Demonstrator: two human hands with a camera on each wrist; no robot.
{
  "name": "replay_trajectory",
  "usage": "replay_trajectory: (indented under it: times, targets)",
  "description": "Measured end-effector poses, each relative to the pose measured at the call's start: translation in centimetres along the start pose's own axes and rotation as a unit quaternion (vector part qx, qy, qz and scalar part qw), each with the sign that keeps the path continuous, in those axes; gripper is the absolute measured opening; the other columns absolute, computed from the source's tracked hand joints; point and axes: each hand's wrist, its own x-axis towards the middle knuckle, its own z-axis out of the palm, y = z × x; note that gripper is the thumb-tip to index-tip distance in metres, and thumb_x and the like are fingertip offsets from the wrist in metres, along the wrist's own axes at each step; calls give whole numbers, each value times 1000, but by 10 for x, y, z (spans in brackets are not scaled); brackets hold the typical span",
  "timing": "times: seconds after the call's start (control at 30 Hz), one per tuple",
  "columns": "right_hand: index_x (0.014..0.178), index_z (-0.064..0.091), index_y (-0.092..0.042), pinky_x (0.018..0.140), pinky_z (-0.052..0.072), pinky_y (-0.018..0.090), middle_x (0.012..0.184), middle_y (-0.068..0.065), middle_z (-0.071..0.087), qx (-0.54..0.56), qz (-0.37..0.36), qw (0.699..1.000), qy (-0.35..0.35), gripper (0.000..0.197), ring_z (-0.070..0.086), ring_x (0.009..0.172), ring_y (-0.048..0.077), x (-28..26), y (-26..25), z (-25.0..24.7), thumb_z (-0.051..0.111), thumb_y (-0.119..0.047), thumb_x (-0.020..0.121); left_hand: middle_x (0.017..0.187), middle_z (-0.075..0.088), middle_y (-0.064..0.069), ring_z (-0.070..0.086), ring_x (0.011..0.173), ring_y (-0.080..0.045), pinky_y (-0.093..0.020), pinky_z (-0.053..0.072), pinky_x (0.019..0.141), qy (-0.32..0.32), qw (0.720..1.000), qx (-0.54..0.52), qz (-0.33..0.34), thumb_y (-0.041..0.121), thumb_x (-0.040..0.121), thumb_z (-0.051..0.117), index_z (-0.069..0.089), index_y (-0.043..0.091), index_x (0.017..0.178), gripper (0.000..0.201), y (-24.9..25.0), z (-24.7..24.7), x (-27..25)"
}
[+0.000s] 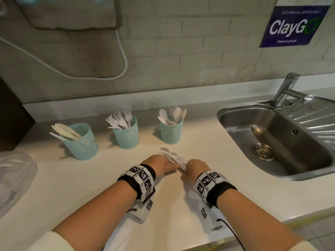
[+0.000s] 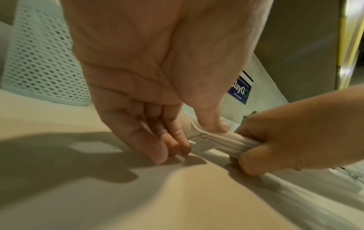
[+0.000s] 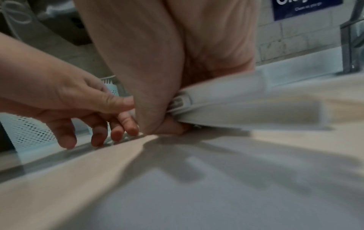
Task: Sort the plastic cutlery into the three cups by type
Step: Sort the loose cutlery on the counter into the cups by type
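So the right hand (image 1: pixel 196 166) grips the leftover cutlery bundle (image 1: pixel 175 158) by its handles while the left hand (image 1: pixel 157 163) pinches one piece, probably peeling it off for its cup.

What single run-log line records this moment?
right hand: grips cutlery bundle | left hand: thumb and fingers on bundle's heads | knife cup, fork cup, spoon cup: part-filled

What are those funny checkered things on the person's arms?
Each wrist wears a black band covered with white blocks printed with black-and-white square code patterns. A white box with more codes hangs under each wrist, and a thin black cable runs back from the right one. Cream sleeves are pushed up near the elbows. The hands are bare, no gloves.
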Motion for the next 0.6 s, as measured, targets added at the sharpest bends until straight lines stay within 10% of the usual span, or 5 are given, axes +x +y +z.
replay_trajectory:
  times: [0.13, 0.4, 0.6]
  targets:
    - [99, 49, -11, 70, 45, 30, 95, 8, 63, 61, -33, 997, 18, 33, 64, 91, 28, -5, -11, -6, 61, -37, 83, 57, 56, -8, 52, 55, -24, -31, 40, 66, -33, 994, -106, -10, 77, 84, 26, 60, 12, 66, 75, 0, -2, -3]
    - [142, 28, -12, 92, 45, 25, 125, 7, 59, 296, -252, 915, 106, 65, 58, 111, 22, -8, -56, -14, 61, -11, 86, 93, 68, 3, 62, 81, -4, -15, 45, 63, 103, 904, -412, 56, 41, 90, 57, 64, 16, 114, 36, 0, -36, -12]
    - [102, 54, -20, 61, 51, 22, 88, 1, 65, 362, -223, 905, -1, 23, 64, 74, 19, 0, -67, -7, 66, -31, 86, 108, 69, 6, 63, 100, -10, -21, 46, 83, 120, 882, -442, 113, 37, 94, 50, 72, 34, 98, 23, -15, -59, -24]
